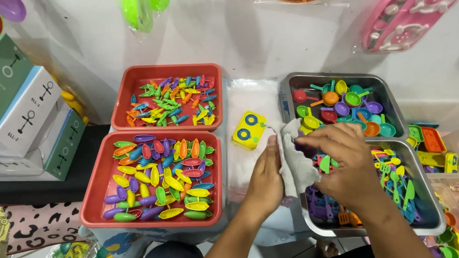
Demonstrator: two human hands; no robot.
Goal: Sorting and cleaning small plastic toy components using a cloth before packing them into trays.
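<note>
Over the left edge of the near metal tray [319, 228] of small coloured plastic toys, the left hand [265, 178] and the right hand [342, 163] are close together, both clamped on a small clear plastic bag [294, 155], with the yellow toy stove [249, 129] just beside it.

I saw the scene evenly and brightly lit from above, colours saturated, with soft grey shadows falling on the white wall [238, 29] behind the hanging toys at the top of the frame and a darker shadow along the right edge. Glare showed on the clear plastic sheet [242, 114] in the centre and on the rim of the metal tray [331, 73] right of centre. Focus was sharp through the middle, while the corners bent and softened slightly from wide-angle distortion, most visibly at lower left.
</note>
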